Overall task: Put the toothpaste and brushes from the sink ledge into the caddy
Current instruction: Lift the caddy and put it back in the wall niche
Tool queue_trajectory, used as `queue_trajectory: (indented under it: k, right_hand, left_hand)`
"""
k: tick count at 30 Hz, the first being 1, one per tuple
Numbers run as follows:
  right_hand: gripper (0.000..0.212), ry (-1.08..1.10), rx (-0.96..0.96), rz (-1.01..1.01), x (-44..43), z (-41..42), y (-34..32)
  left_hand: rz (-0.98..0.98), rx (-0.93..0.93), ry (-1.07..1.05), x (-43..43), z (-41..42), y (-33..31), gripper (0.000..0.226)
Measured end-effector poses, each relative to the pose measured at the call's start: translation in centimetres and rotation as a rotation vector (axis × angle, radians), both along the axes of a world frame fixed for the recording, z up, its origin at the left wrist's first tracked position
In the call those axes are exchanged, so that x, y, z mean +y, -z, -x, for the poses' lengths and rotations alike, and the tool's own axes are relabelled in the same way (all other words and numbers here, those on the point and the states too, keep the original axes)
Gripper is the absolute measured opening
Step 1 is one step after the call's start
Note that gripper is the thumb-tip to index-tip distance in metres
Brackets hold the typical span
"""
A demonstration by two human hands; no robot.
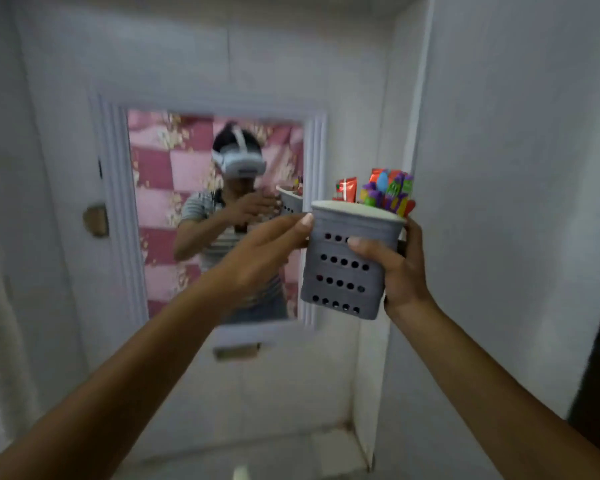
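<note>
Both hands' fingers (361,245) grasp the grey caddy (343,271); packaged brushes (390,194) stand inside.

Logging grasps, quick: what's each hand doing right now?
Left hand: closed, fingertips gripping the caddy at its left rim.
Right hand: closed around the caddy's right side.

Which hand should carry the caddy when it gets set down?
Probably the right hand: it wraps the caddy body from the side, thumb across the front. The left hand only touches the rim with fingertips.
</note>
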State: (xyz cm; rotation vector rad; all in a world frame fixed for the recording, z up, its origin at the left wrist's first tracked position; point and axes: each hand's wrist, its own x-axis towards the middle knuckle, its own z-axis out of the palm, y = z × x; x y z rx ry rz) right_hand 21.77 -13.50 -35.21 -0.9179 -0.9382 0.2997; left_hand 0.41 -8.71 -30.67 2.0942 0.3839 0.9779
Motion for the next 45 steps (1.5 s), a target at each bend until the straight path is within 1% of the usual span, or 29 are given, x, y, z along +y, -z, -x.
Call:
queue_trajectory:
  k: [1,2,3,4,5,7,8,9,10,12,14,15,16,18,20,21,23,25,29,31,33,35,37,39,43,45]
  right_hand:
    - [0.090,-0.016,-0.005,-0.055,-0.2,0.0,-3.8]
    - [0.088,-0.024,-0.018,-0.106,-0.3,0.0,-7.6]
    - [0.087,-0.031,-0.032,-0.150,-0.7,0.1,-11.3]
    - [0.088,-0.038,-0.047,-0.183,-1.1,0.3,-14.8]
    - [0.089,-0.046,-0.058,-0.205,-1.6,0.5,-18.2]
    - [0.087,-0.041,-0.092,-0.210,-2.5,1.0,-24.4]
    - [0.085,-0.009,-0.116,-0.201,-2.9,1.2,-27.1]
    - [0.084,0.037,-0.137,-0.196,-3.1,1.6,-29.7]
    - [0.085,0.082,-0.149,-0.196,-3.3,2.0,-32.0]
    - [0.093,0.153,-0.148,-0.197,-3.1,3.0,-35.7]
    - [0.097,0.264,-0.144,-0.182,-2.3,3.8,-38.4]
    - [0.098,0.330,-0.145,-0.167,-1.6,4.1,-39.4]
    - [0.099,0.390,-0.149,-0.148,-0.9,4.2,-40.3]
    - [0.095,0.470,-0.164,-0.101,0.4,4.5,-41.7]
    - [0.090,0.502,-0.160,-0.051,1.0,4.7,-43.2]
    - [0.090,0.517,-0.168,-0.023,1.1,4.7,-44.0]
    - [0.095,0.558,-0.205,0.011,1.4,4.6,-45.3]
    - [0.103,0.616,-0.233,-0.001,2.2,4.3,-45.9]
    - [0.100,0.729,-0.234,-0.018,4.3,3.8,-45.2]
    - [0.103,0.782,-0.234,-0.004,5.6,2.8,-44.1]
    - [0.109,0.821,-0.230,-0.039,7.2,1.5,-42.7]
    - [0.110,0.904,-0.310,-0.086,8.8,0.6,-41.3]
    - [0.103,1.028,-0.432,-0.126,10.3,0.2,-40.3]
    - [0.096,1.090,-0.542,-0.142,11.1,0.1,-39.7]
    - [0.091,1.080,-0.688,-0.087,11.1,-0.4,-38.6]
    - [0.086,1.024,-0.733,-0.017,10.4,-0.5,-37.7]
  left_hand:
    - [-0.089,-0.028,-0.006,-0.1,0.1,-3.1,0.029]
    - [-0.183,-0.046,-0.021,-0.1,0.1,-6.2,0.033]
    - [-0.283,-0.054,-0.068,-0.1,0.2,-9.1,0.042]
    - [-0.414,-0.057,-0.171,-0.1,0.4,-11.8,0.052]
    - [-0.583,-0.053,-0.325,0.1,0.5,-14.3,0.057]
    - [-0.981,-0.047,-0.668,0.6,0.8,-19.0,0.057]
    - [-1.126,-0.045,-0.777,0.9,0.9,-21.0,0.058]
    - [-1.213,-0.018,-0.845,1.4,0.9,-22.7,0.061]
    - [-1.254,0.042,-0.895,2.1,0.9,-24.3,0.065]
    - [-1.255,0.249,-0.971,4.1,0.6,-26.5,0.074]
    - [-1.230,0.467,-0.998,6.4,0.5,-27.4,0.081]
    - [-1.214,0.529,-0.988,7.4,0.5,-27.5,0.083]
    - [-1.204,0.550,-0.972,8.3,0.5,-27.4,0.083]
    - [-1.211,0.515,-0.946,9.7,0.6,-27.0,0.085]
    - [-1.205,0.470,-0.916,10.2,0.6,-26.8,0.086]
    - [-1.194,0.463,-0.898,10.2,0.6,-26.8,0.087]
    - [-1.172,0.463,-0.873,10.1,0.6,-27.1,0.089]
    - [-1.163,0.471,-0.859,10.0,0.7,-27.4,0.090]
    - [-1.156,0.470,-0.850,10.1,0.8,-27.4,0.091]
    - [-1.149,0.463,-0.857,10.2,0.6,-27.2,0.092]
    - [-1.150,0.457,-0.865,10.1,0.4,-27.0,0.092]
    - [-1.152,0.459,-0.862,10.1,0.4,-26.9,0.092]
    - [-1.149,0.469,-0.854,10.1,0.6,-26.9,0.092]
    - [-1.146,0.477,-0.845,10.0,0.8,-27.0,0.091]
    - [-1.135,0.494,-0.827,9.5,0.9,-26.9,0.091]
    - [-1.111,0.517,-0.833,9.1,1.1,-27.2,0.090]
